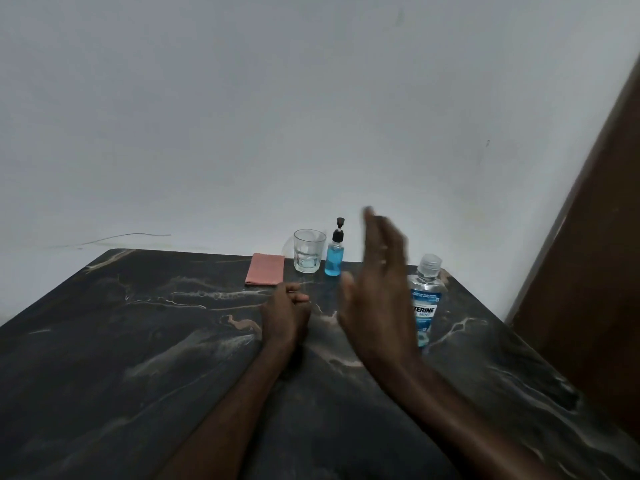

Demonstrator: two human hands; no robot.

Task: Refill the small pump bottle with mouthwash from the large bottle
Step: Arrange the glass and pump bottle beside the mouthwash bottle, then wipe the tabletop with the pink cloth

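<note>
**A:** Where are the hands and the bottles?

**B:** The left hand (285, 313) rests at the table's centre, loosely curled, holding nothing. The right hand (377, 289) is raised beside it, flat and spread, also empty, blurred. The small pump bottle (334, 252), part full of blue liquid, stands at twelve o'clock by the far edge. The large bottle (425, 299), capped, stands at two o'clock, just behind the right hand.

**A:** What could go wrong?

**B:** That raised hand is close to the large bottle; a careless sweep could knock it over. Later, the pump bottle's narrow neck likely invites spills when pouring.

**A:** And the surroundings?

**B:** A dark marbled table (138, 341) against a plain white wall (242, 116). An empty glass (309, 251) sits just left of the pump bottle, a folded pink cloth (265, 269) at eleven o'clock. A brown wooden panel (595, 254) stands at three o'clock.
</note>
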